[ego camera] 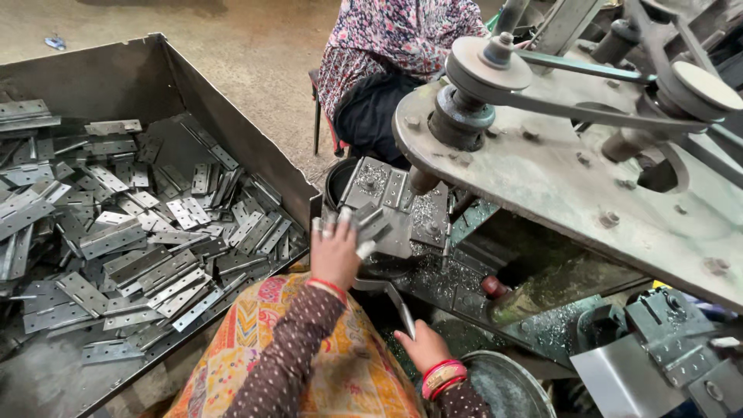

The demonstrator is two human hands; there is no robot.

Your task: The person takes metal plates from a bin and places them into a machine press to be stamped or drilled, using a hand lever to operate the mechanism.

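My left hand is raised at the drill jig, fingers closed around a grey metal hinge held against the jig plate. My right hand grips the bent metal lever handle lower down, near my lap. The jig sits under the spindle of a belt-driven drilling machine. Metal shavings lie around the jig base.
A large steel bin at the left holds several loose hinges. Another person in a floral garment sits beyond the machine. A round metal bowl stands by my right wrist. Pulleys and belts run on top.
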